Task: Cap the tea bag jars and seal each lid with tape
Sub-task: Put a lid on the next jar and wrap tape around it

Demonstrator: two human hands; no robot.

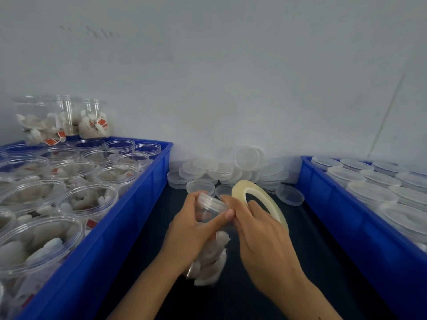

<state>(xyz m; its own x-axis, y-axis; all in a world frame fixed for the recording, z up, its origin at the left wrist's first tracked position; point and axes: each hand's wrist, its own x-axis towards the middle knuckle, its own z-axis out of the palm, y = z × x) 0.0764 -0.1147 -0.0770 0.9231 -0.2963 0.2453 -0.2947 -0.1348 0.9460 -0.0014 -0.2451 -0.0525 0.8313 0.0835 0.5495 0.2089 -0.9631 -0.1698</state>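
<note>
A clear jar of white tea bags (211, 252) lies tilted over the dark table, its lid (211, 202) on and pointing away from me. My left hand (189, 229) grips the jar round its upper part, thumb stretched across just under the lid. My right hand (261, 236) holds a roll of clear yellowish tape (258, 199) against the lid's right side, fingers curled through the roll. No free strip of tape is plain to see.
A blue crate (129, 218) on the left holds several open jars of tea bags, with two jars stacked at its back. A blue crate (346, 218) on the right holds several capped jars. Loose clear lids (231, 169) are heaped by the wall.
</note>
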